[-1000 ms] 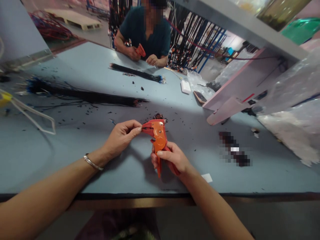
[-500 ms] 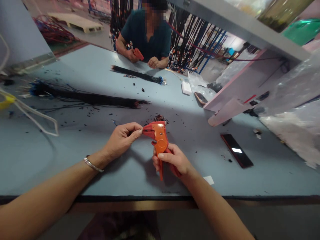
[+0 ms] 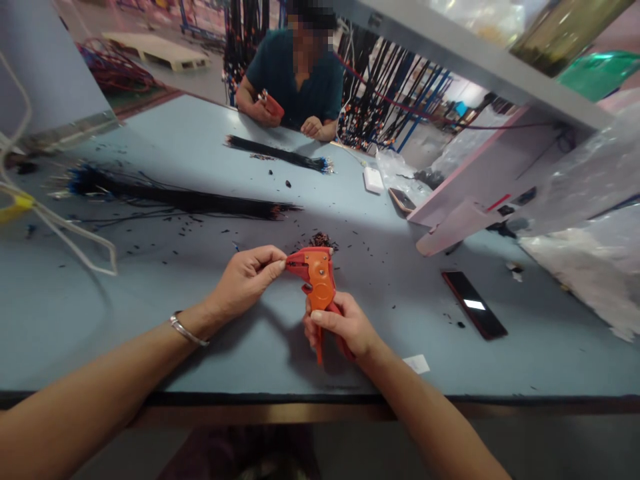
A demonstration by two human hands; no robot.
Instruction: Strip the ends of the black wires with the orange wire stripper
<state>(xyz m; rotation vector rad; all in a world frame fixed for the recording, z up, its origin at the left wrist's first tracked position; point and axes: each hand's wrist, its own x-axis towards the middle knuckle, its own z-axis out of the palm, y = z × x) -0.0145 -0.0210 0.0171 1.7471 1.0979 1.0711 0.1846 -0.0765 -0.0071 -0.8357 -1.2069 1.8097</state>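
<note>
My right hand (image 3: 345, 325) is wrapped round the handles of an orange and red wire stripper (image 3: 320, 283), held upright above the table with its jaws to the left. At the jaw tip, my left hand (image 3: 253, 277) is closed in a pinch of thumb and forefinger. A blue-tipped wire end (image 3: 236, 247) shows just behind that hand; most of the wire is hidden by the fingers. Beyond the stripper lies a small heap of dark and copper-coloured scraps (image 3: 323, 240). Farther left, a long bundle of black wires (image 3: 185, 198) with blue ends rests on the table.
Across the table (image 3: 200, 370) a co-worker (image 3: 295, 80) holds a red tool (image 3: 273, 105) near another black wire bundle (image 3: 280, 153). A phone (image 3: 474, 305) lies at right, below a slanted shelf panel (image 3: 480, 160). A white cable loop (image 3: 85, 250) stands at left.
The stripper's handles have drawn slightly closer together in my right hand. My left hand stays at the jaws. The co-worker's red tool has turned a little.
</note>
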